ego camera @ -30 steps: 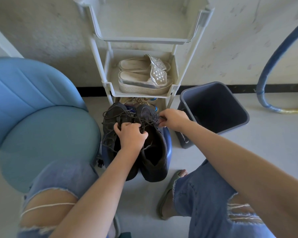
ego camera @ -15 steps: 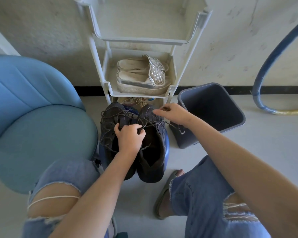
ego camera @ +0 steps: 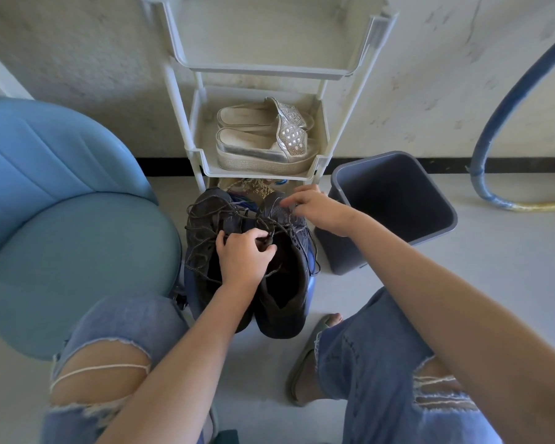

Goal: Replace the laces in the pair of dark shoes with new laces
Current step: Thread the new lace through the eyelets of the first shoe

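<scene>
Dark shoes (ego camera: 282, 293) side by side on floor below white rack (ego camera: 260, 173), btwn blue chair (ego camera: 77, 251) & grey bin (ego camera: 398, 193); L hand (ego camera: 242, 261) clenched round laces (ego camera: 267, 239); R hand (ego camera: 321, 209) pinches laces at toe end.

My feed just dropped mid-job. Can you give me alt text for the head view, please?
From above, the left hand pinches the loosened laces of the dark shoes, which stand side by side between the person's knees; the right hand is at one shoe's toe. A white rack holding silver sandals, a grey bin and a blue chair surround them.
</scene>
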A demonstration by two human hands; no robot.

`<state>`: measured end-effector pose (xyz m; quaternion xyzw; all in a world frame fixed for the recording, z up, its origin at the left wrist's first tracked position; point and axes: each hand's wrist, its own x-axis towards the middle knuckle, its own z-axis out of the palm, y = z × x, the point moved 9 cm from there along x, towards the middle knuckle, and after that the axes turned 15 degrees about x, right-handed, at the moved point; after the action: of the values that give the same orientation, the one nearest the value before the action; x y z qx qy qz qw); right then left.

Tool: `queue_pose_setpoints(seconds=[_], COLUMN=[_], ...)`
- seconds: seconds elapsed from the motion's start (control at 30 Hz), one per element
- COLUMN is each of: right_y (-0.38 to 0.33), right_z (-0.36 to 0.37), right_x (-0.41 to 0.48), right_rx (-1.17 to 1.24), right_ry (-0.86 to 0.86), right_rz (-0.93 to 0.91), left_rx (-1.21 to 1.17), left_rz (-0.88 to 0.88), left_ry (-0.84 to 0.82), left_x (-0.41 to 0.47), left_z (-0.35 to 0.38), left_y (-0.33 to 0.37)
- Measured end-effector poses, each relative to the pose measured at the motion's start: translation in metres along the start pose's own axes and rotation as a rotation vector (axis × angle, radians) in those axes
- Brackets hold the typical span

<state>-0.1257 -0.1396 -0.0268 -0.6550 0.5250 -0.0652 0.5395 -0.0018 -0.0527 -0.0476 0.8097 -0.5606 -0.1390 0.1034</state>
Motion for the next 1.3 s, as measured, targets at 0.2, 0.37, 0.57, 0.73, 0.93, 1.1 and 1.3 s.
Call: queue_pose_setpoints(seconds=[0.2,0.37,0.57,0.73,0.93,1.1,1.3], right_y=[-0.015,0.003,-0.003,-0.004,-0.002,0.002,-0.002], right_z=[-0.007,0.028,0.02,0.01,0.016,0.028,0.025], right_x=[0.0,0.01,0.014,0.016,0.022,0.027,0.028], right_rx=[0.084,-0.024,0.078,0.07,-0.059,-0.175,-0.158], right_ry=[0.116,-0.095,-0.069,-0.012,0.003,-0.044,-0.005], right_rz=[-0.091,0.059,-0.018,-0.062,-0.077,-0.055,-0.078], left_rx=[0.037,0.037,-0.048,-0.725,-1.983,-2.239,-2.276], left_rz=[0.014,0.001,-0.04,-0.229,-1.089,-1.166,-1.147], left_ry=[-0.011,-0.023,0.133,-0.25,-0.674,-0.452,-0.378], left_x=[-0.001,-0.001,-0.008,-0.031,-0.065,-0.053,-0.054], left_z=[0.002,0.002,-0.023,0.015,0.067,0.063,0.073], left_y=[0.002,0.004,0.009,0.024,0.049,0.053,0.055])
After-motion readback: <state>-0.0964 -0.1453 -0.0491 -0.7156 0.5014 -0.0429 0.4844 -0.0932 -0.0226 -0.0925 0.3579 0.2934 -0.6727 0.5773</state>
